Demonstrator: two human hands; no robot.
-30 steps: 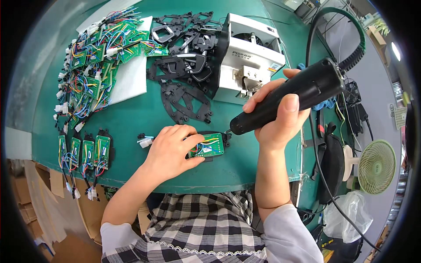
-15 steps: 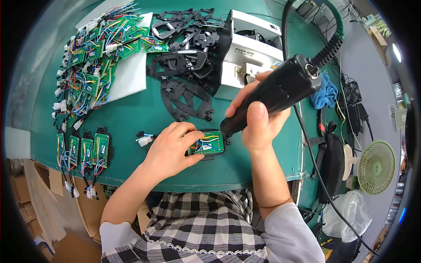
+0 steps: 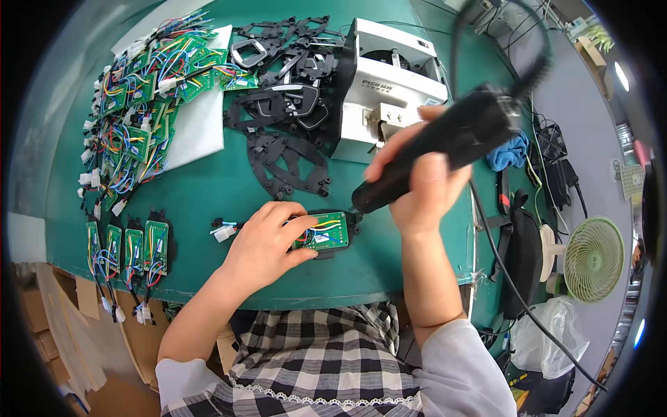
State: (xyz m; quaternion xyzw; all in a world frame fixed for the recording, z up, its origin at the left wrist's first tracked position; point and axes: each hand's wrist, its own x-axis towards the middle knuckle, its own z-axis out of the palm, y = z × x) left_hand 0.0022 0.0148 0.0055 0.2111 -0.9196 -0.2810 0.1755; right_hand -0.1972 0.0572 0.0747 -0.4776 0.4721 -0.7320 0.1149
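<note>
The board lay at the left hand's three o'clock, gripped edge to edge by half-curled thumb and fingers; likely light, stiff, fragile, best held so. The right hand wrapped the driver.

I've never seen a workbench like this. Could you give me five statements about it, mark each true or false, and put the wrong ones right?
1. The right hand grips a black corded electric screwdriver. True.
2. The left hand is raised and holds nothing. False: it holds a green circuit board.
3. A row of four more circuit boards lies nearer the person than the heap of wired boards. True.
4. The desk fan is bright red. False: it is pale green.
5. The blue cloth lies to the left of the white machine. False: it lies to the right.
</note>
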